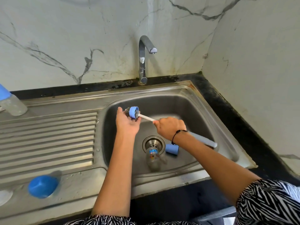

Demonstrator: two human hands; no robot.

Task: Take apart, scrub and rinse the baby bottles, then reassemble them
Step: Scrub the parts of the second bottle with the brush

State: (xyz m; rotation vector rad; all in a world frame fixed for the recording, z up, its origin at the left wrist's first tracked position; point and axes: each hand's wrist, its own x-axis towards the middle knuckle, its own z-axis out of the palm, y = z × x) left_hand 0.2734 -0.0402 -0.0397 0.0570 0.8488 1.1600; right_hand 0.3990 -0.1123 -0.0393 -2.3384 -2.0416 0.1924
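While the left hand [128, 122] cups a blue bottle ring [134, 112] above the sink [186, 101], its fingers curl round the ring's far side and its thumb points up toward the tap [144, 59]. The right hand [170, 127] is closed in a fist round the white handle of a bottle brush [146, 118]; the dark bristles are pushed through the ring and stick out on both sides of it. The handle's thick grey end juts out past the right wrist, which wears a black cord bracelet [176, 135].

Down in the sink, a clear baby bottle [153, 158] with a printed label lies on its side, its neck over the drain [153, 143]. A blue cap [172, 149] lies tipped over just right of the drain, near the bottle's neck. Left of the sink, on the ribbed draining board [48, 137], a blue dome-shaped lid [43, 186] sits at the near edge, and another bottle [11, 103] with a blue top stands at the far left edge, partly cut off by the frame.
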